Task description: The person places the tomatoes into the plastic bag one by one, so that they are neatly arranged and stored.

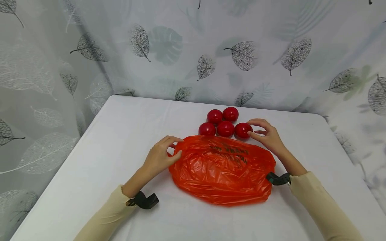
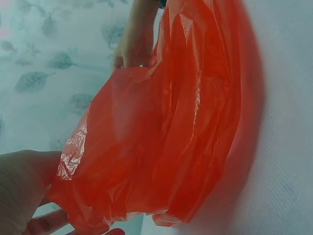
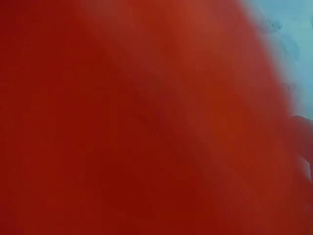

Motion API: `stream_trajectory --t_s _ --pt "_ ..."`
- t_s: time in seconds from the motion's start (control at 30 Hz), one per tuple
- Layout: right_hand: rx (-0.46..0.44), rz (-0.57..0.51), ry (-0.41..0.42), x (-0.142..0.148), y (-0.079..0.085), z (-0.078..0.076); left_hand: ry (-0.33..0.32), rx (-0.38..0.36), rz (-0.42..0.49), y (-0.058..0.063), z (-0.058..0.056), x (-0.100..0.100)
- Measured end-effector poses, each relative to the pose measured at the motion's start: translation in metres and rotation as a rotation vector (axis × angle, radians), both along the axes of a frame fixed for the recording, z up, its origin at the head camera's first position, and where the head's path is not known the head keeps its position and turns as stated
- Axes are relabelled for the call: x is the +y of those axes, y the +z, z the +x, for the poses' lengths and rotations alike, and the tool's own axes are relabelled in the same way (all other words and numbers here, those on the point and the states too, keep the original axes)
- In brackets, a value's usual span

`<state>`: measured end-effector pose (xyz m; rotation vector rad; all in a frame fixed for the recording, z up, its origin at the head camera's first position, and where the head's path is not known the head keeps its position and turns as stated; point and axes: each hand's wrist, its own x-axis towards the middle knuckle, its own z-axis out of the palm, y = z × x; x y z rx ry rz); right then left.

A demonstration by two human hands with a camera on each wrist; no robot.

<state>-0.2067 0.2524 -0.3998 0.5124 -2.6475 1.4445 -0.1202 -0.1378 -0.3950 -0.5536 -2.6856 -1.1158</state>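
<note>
An orange-red plastic bag (image 1: 221,170) with dark printing lies puffed out on the white table. At its left edge, my left hand (image 1: 161,154) holds the plastic between curved fingers and thumb; in the left wrist view the bag (image 2: 161,137) spreads away from that hand (image 2: 22,188). Beyond the bag sits a group of glossy, round red fruits, kind unclear. My right hand (image 1: 268,136) reaches past the bag's right side and grips the rightmost red fruit (image 1: 242,130) between thumb and fingertips. Blurred red plastic (image 3: 137,122) fills most of the right wrist view.
Several other red fruits (image 1: 215,116) stand close together behind the bag. The white table (image 1: 132,124) backs onto a leaf-patterned curtain (image 1: 193,43). Black straps with camera mounts sit on both wrists, the right one (image 1: 278,179) over the bag's edge.
</note>
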Motion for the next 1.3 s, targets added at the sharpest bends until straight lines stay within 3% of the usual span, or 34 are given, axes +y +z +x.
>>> stream_trajectory --t_s 0.27,0.4,0.63,0.97,1.3 --pt "-0.030 0.016 -0.008 0.002 -0.010 -0.003 -0.012 -0.017 0.079 -0.001 0.000 0.002" --pt "-0.062 -0.001 0.013 -0.005 -0.006 0.002 -0.028 0.001 0.110 -0.003 -0.001 0.002" --pt "-0.078 -0.014 0.033 -0.016 0.006 0.011 -0.046 0.022 0.123 -0.004 -0.002 0.001" --pt "-0.129 -0.042 0.005 -0.018 0.000 0.005 -0.040 0.007 0.118 -0.007 -0.003 -0.001" --pt "-0.106 -0.061 -0.009 -0.003 -0.032 -0.013 -0.050 0.014 0.136 -0.007 -0.003 0.002"
